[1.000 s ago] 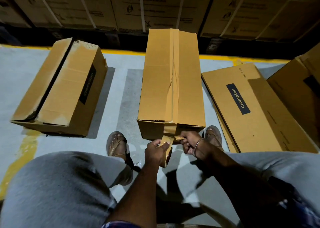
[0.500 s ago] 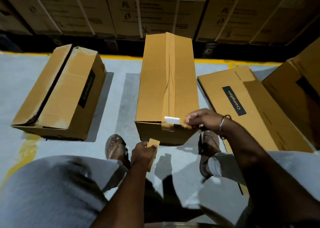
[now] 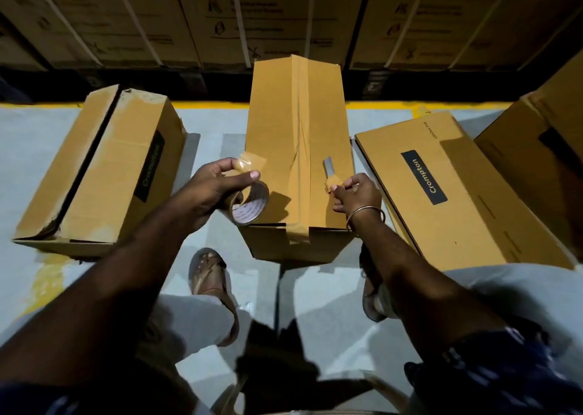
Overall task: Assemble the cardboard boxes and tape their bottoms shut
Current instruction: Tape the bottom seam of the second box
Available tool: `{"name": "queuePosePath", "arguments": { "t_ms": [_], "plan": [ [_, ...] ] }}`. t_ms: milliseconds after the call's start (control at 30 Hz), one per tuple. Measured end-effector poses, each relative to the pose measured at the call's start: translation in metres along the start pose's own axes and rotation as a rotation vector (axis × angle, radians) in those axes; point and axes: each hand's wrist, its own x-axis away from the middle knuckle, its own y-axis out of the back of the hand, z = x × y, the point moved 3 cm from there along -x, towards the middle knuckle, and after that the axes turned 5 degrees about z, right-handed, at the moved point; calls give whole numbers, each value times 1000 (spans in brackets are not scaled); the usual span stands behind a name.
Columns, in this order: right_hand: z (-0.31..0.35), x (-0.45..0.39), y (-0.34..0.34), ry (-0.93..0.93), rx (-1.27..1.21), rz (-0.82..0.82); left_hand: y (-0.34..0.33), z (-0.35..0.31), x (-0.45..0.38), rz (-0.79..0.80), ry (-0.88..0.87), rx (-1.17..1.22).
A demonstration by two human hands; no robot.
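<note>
Warehouse floor, frame centre: left hand (image 3: 214, 190) grips the light, sticky tape roll (image 3: 249, 205) by its rim, right hand (image 3: 358, 193) pinches a small cutter (image 3: 329, 175) over the stiff cardboard box (image 3: 277, 149).

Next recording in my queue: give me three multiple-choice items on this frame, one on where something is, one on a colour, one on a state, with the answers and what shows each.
1. Where is the roll of brown packing tape?
A. On the grey floor
B. In the left hand, over the near left part of the long middle cardboard box
C. On the flat carton at right

2. What colour is the line painted on the floor behind the boxes?
A. Yellow
B. Red
C. White

3. What state is the middle box's top seam in?
A. Flaps standing open
B. Covered by a strip of brown tape along its length
C. Tied with string

Answers: 1 B, the fingers curl round the roll above the box; 2 A, the band is plainly yellow; 3 B, the strip runs end to end and folds over the near edge.
</note>
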Motion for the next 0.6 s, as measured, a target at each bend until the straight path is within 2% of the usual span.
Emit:
{"name": "queuePosePath", "arguments": {
  "t_ms": [67, 167, 233, 333, 400, 600],
  "plan": [
    [1, 5, 7, 72, 260, -50, -2, 12, -13, -36, 25, 153],
    [14, 27, 9, 298, 419, -73, -10, 28, -25, -55, 89, 216],
    [27, 47, -5, 525, 462, 52, -16, 34, -31, -33, 101, 255],
    [26, 68, -37, 743, 554, 390, -19, 45, -41, -34, 110, 304],
    [12, 69, -48, 744, 600, 515, -17, 53, -44, -58, 108, 341],
    [-7, 64, -43, 732, 608, 650, -5, 77, -51, -133, 117, 517]
  ]
}}
